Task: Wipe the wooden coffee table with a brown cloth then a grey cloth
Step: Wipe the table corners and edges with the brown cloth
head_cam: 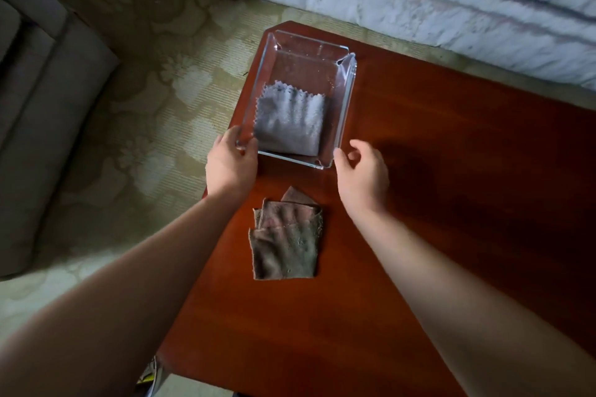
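Observation:
A reddish wooden coffee table (419, 171) fills the right of the view. A folded brown cloth (285, 246) lies flat on it between my forearms. Beyond it stands a clear glass tray (346, 100) at the table's far left corner, and a folded grey cloth (290, 119) lies in its near half. My left hand (230, 161) grips the tray's near left corner. At the tray's near right corner my right hand (362, 174) has its fingers apart, the thumb touching or almost touching the glass.
A pale sofa (419, 0) runs along the far side of the table. A grey armchair (38, 106) stands at the left. Patterned cream carpet (154, 90) covers the floor left of the table's edge.

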`<action>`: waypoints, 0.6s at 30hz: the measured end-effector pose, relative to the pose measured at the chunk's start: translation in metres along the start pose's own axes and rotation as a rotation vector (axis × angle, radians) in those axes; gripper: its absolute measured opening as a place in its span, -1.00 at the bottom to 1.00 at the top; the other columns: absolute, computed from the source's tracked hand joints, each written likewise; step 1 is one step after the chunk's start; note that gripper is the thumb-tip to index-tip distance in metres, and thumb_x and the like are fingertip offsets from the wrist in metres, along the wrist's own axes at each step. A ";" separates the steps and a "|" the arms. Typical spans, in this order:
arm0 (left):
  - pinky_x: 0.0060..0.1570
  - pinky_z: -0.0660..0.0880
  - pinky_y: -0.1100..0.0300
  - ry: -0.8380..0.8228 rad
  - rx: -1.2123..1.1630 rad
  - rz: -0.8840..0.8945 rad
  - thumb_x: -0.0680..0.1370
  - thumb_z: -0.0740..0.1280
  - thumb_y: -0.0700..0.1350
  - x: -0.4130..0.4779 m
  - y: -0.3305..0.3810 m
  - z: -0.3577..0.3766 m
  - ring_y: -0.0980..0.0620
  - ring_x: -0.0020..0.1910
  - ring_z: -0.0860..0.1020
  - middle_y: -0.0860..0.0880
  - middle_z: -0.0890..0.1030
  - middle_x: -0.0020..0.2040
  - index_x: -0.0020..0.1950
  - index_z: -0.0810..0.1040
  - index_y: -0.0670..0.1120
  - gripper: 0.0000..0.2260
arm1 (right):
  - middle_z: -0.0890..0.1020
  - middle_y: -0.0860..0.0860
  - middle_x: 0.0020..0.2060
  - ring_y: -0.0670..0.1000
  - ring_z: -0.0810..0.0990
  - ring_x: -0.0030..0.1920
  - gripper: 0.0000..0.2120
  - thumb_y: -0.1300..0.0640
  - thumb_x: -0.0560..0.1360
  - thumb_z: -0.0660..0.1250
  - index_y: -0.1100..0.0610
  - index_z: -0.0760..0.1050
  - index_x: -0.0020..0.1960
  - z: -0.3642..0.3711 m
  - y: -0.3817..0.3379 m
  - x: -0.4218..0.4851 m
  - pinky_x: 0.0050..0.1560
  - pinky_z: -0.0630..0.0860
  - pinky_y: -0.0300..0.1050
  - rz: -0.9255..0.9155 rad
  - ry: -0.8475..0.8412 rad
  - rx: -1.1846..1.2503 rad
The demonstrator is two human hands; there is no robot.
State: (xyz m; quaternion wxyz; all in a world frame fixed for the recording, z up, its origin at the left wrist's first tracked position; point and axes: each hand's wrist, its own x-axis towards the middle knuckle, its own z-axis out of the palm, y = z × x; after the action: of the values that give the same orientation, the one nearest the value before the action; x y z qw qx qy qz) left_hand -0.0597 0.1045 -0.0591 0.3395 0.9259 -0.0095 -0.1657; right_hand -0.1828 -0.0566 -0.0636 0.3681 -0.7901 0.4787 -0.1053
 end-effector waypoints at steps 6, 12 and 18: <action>-0.01 0.49 0.16 -0.029 0.079 -0.045 0.57 0.39 -0.10 0.021 0.004 -0.008 -0.13 0.00 0.63 -0.10 0.69 -0.02 0.11 0.73 -0.02 -0.83 | 0.73 0.09 0.11 0.18 0.68 0.14 -0.66 -0.11 0.55 0.44 0.06 0.64 0.22 0.004 -0.015 0.033 0.17 0.60 0.04 0.143 -0.197 -0.041; -0.06 0.53 0.11 -0.069 0.187 0.018 0.54 0.43 -0.11 0.019 0.018 -0.010 -0.18 -0.06 0.63 -0.16 0.69 -0.08 0.00 0.72 -0.10 -0.89 | 0.66 0.14 0.15 0.21 0.64 0.13 -0.68 -0.06 0.64 0.34 0.14 0.54 0.27 -0.006 -0.004 0.037 0.19 0.59 0.11 0.103 -0.304 -0.019; -0.14 0.48 0.17 -0.129 0.156 0.072 0.58 0.40 -0.13 -0.037 0.055 0.037 -0.06 -0.17 0.61 -0.03 0.66 -0.16 -0.02 0.72 -0.06 -0.90 | 0.61 0.03 0.16 0.02 0.60 0.07 -0.61 -0.05 0.69 0.28 0.12 0.45 0.45 -0.070 0.055 0.020 0.04 0.61 -0.04 0.133 -0.234 -0.022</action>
State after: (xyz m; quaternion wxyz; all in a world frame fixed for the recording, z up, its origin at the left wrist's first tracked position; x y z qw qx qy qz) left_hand -0.1011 0.0440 -0.0398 0.2708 0.9360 -0.0774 -0.2113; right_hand -0.2461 -0.1215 -0.0548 0.4191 -0.7673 0.4850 0.0175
